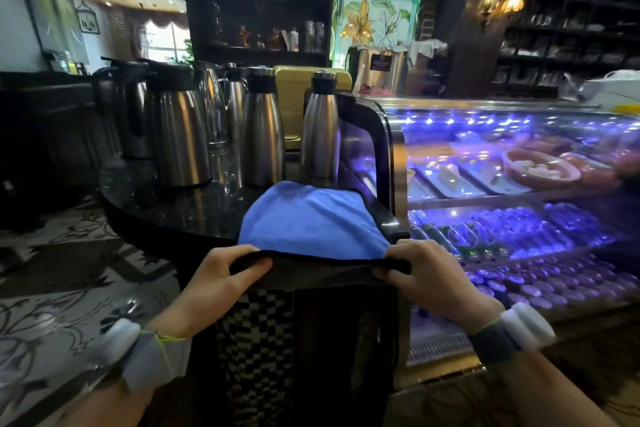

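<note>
A blue cloth with a black hem lies spread on the near edge of a dark round counter. My left hand grips the black hem at its left end, fingers curled over it. My right hand grips the same hem at its right end. The hem is stretched taut between the two hands, just off the counter's front edge. Both wrists wear bands.
Several steel thermos jugs stand on the counter behind the cloth. A lit glass display case with food and cans fills the right. A checkered panel sits under the counter. Patterned floor lies to the left.
</note>
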A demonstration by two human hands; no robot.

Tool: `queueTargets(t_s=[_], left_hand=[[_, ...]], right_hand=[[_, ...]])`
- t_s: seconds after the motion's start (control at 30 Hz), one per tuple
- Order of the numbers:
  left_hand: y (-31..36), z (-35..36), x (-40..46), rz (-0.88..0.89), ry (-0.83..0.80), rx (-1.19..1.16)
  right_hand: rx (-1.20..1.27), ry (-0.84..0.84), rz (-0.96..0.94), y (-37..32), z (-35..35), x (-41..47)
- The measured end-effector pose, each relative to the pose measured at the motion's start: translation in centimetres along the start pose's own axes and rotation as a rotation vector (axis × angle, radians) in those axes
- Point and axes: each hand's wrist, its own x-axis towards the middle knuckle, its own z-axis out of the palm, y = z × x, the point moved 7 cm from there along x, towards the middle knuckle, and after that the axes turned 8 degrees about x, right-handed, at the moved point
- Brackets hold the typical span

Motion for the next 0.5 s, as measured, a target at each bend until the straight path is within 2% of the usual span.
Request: queueTargets(t_s=[0.3, 0.5], left_hand=[[0.3, -0.9, 1.6, -0.018, 0.077, -0.094], [0.2, -2.2, 8.1, -0.061, 0.310, -0.020]], right_hand=[[0.174, 0.080, 0.020, 0.1, -2.2, 1.1], [0.170, 0.110, -0.001, 1.7, -3.1, 7.7]])
